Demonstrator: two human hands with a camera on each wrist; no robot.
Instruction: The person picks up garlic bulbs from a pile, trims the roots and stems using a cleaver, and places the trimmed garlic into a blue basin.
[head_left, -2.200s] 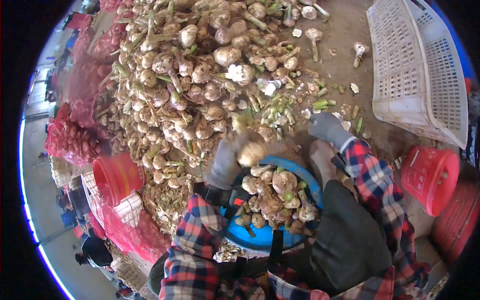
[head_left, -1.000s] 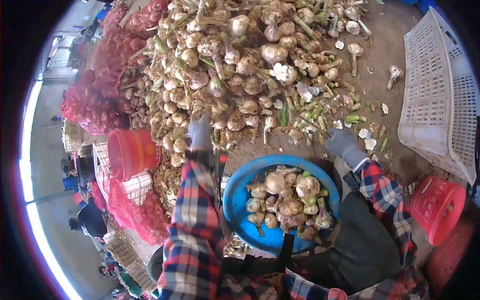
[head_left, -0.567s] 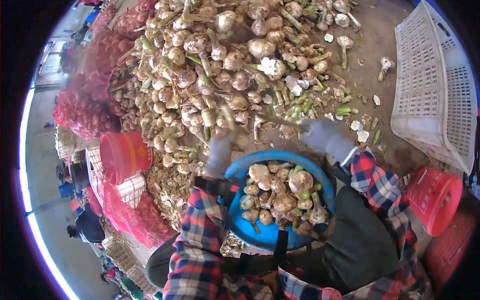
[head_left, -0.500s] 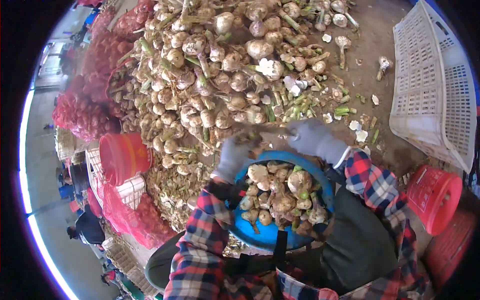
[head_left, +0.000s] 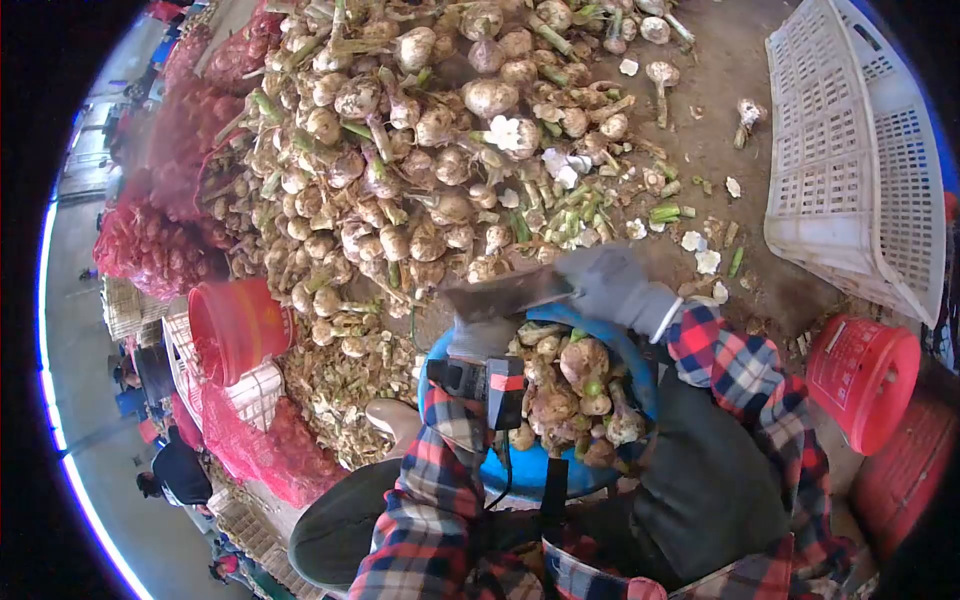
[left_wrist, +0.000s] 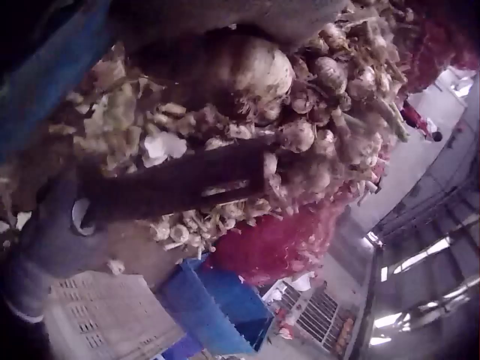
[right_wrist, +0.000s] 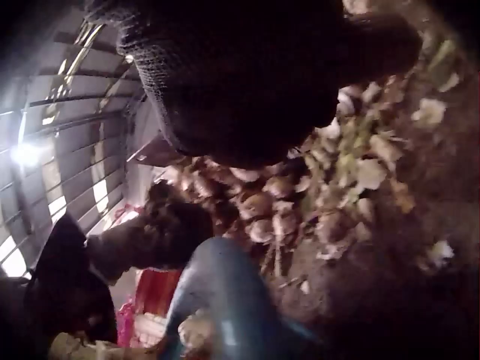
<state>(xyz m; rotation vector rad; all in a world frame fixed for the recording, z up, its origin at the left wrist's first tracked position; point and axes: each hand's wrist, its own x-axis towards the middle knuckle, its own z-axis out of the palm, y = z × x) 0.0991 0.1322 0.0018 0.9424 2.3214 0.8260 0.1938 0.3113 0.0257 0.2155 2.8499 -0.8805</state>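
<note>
Gripping a knife (head_left: 510, 291) by its handle, the gloved right hand (head_left: 612, 285) holds the broad blade level above the far rim of the blue basin (head_left: 632, 372). The gloved left hand (head_left: 482, 335) sits just under the blade, fingers curled round a garlic bulb (left_wrist: 251, 71), as the left wrist view shows. Trimmed garlic fills the basin. A big garlic pile (head_left: 400, 170) lies beyond, a white crate (head_left: 850, 170) and a red bucket (head_left: 862, 370) to the right.
</note>
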